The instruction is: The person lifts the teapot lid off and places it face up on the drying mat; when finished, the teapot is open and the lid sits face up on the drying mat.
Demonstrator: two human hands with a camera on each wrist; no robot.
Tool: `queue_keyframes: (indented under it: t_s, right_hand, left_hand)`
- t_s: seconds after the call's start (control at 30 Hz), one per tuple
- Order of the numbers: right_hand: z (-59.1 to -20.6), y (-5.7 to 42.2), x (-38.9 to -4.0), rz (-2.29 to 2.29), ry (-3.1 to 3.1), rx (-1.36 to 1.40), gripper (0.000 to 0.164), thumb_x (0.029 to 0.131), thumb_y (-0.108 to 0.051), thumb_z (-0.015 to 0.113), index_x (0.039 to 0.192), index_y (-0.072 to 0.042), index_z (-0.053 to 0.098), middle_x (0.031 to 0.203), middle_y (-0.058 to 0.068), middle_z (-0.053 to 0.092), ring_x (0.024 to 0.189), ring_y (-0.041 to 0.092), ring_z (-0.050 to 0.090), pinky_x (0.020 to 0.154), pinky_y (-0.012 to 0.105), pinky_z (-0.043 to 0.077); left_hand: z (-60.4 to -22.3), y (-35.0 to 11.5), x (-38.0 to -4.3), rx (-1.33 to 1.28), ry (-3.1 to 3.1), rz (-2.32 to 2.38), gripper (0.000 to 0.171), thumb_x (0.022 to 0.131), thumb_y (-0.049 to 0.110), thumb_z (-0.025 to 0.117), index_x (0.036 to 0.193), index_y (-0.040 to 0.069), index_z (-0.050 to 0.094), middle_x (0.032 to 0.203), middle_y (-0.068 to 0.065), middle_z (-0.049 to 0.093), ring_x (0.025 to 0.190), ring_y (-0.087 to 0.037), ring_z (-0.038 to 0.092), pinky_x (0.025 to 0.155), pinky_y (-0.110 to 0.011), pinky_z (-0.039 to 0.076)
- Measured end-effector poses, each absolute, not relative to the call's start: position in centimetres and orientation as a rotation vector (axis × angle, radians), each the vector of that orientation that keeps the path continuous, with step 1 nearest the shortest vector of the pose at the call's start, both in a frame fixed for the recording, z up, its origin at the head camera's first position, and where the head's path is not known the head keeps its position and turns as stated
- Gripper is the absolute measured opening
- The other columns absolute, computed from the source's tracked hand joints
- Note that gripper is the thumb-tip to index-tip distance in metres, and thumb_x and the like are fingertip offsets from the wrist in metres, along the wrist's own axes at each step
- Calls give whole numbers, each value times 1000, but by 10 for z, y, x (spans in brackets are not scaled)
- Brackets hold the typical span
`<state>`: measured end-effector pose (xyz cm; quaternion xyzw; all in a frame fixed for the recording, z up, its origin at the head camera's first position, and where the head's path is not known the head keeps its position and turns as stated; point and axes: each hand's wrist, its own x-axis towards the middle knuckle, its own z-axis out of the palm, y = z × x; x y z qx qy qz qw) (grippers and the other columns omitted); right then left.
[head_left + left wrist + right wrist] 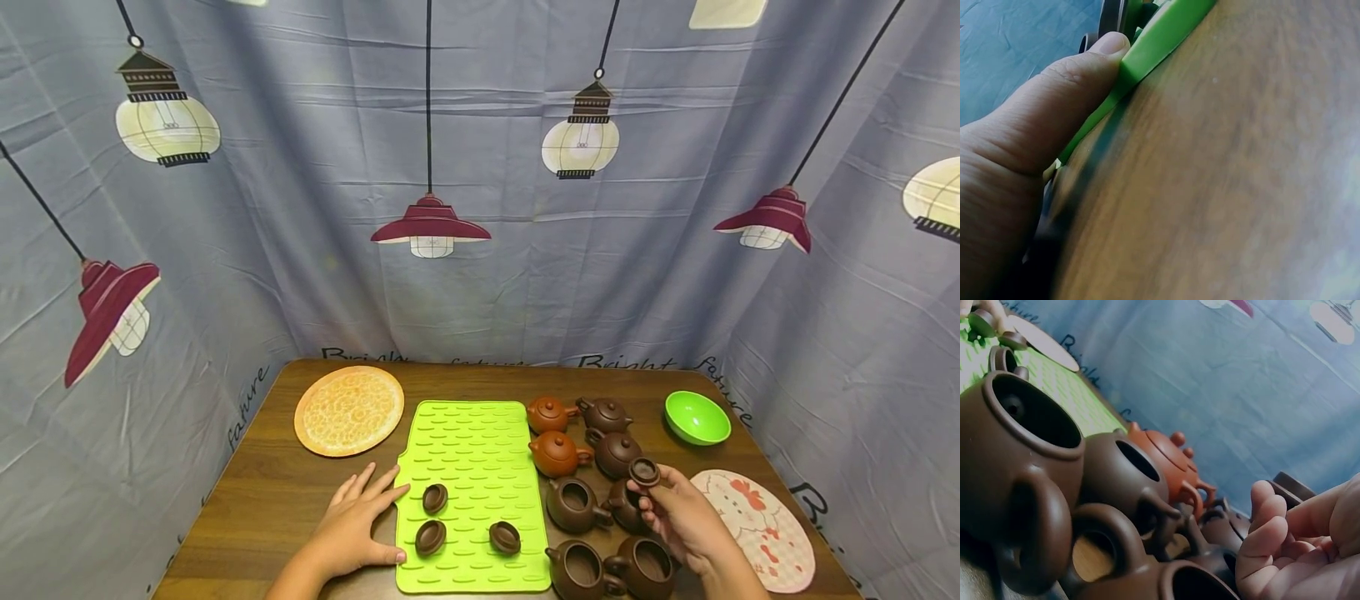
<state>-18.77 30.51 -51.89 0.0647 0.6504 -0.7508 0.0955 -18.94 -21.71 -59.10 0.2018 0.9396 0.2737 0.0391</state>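
My right hand (pixel 686 512) pinches a small dark brown teapot lid (pixel 644 472) between thumb and fingers, above the brown teapots. Just below it, partly covered by the hand, stands a brown teapot (pixel 622 505). In the right wrist view the lid (pixel 1294 486) shows beyond the curled fingers (pixel 1266 531). With fingers spread, my left hand (pixel 348 529) rests along the left edge of the green mat (pixel 472 450). Its thumb (pixel 1079 81) touches the mat's edge in the left wrist view. Three brown lids (pixel 431 538) lie on the mat.
Lidless brown teapots (pixel 558 510) stand right of the mat at the front. Behind them are two lidded orange teapots (pixel 557 454) and two lidded dark ones (pixel 617 454). A green bowl (pixel 697 418), a rabbit-print placemat (pixel 783 521) and a round yellow placemat (pixel 349 411) lie farther out.
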Motion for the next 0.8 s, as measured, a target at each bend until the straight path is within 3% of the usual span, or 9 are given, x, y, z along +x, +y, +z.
queue_keyframes:
  t_s: [0.2, 0.47, 0.8]
  right_hand:
    - [-516, 292, -190, -2161, 1939, 179, 23, 111, -11, 47, 132, -7, 40, 107, 4, 63, 73, 3, 55, 61, 16, 50]
    - [-516, 268, -198, -2110, 1905, 124, 19, 107, -6, 41, 124, -13, 47, 103, 2, 63, 73, 6, 52, 62, 18, 47]
    - [-510, 237, -204, -2031, 1937, 63, 26, 107, -6, 40, 133, -3, 41, 101, 4, 63, 70, 8, 51, 60, 21, 45]
  left_hand:
    - [-593, -217, -190, 625, 2889, 837, 108, 68, 86, 73, 157, 31, 50, 173, -1, 29, 161, -45, 12, 124, -67, 2]
    - [-591, -217, -189, 626, 2876, 853, 106, 69, 84, 74, 157, 30, 50, 173, -1, 30, 161, -45, 13, 123, -68, 3]
    - [-592, -217, -189, 645, 2907, 852, 105, 70, 84, 73, 157, 29, 50, 172, -3, 32, 160, -46, 15, 123, -69, 5]
